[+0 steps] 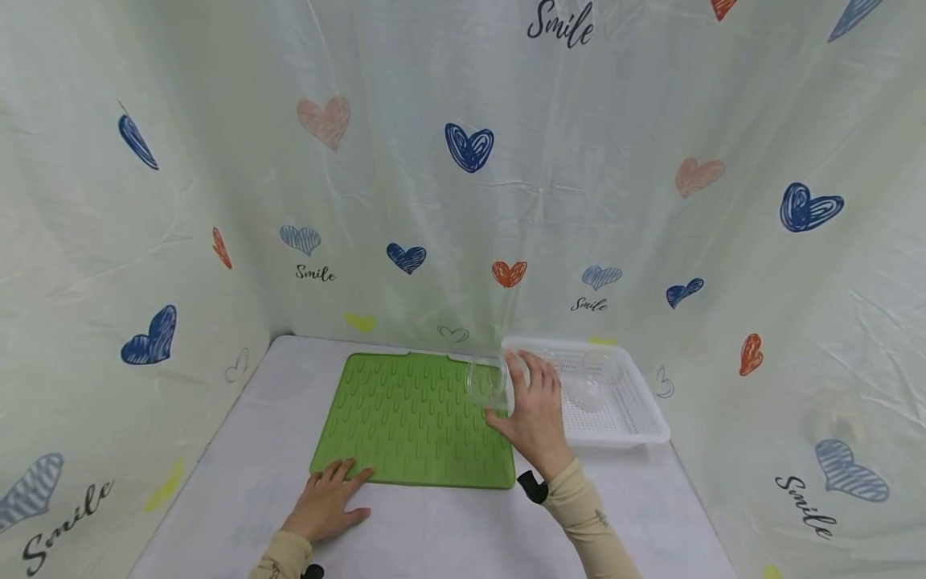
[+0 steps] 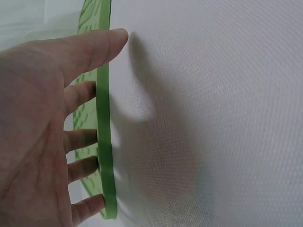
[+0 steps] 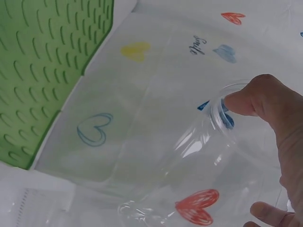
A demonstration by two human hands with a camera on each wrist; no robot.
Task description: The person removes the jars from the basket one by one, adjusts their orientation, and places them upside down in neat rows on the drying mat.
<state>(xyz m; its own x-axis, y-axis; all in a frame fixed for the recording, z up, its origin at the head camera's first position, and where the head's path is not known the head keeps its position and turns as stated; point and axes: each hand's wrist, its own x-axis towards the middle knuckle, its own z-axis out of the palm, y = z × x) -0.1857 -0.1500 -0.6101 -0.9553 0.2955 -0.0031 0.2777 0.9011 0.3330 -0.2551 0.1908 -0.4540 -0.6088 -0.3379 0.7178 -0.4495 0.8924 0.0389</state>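
Note:
My right hand [image 1: 538,410] holds a clear cup [image 1: 485,383] by its rim, tipped on its side, over the right part of the green drying mat [image 1: 412,426]. In the right wrist view the thumb presses on the rim of the see-through cup [image 3: 189,146], and other fingertips show lower down. My left hand [image 1: 329,505] rests with spread fingers at the mat's near left corner. From the left wrist, the fingertips touch the mat's edge [image 2: 105,151] while the thumb extends over the white tabletop.
Right of the mat stands a white perforated basket [image 1: 625,441], with clear vessels [image 1: 584,394] lying inside. The white table [image 1: 253,450] is bordered at the back and sides by a pale curtain [image 1: 405,185] printed with hearts.

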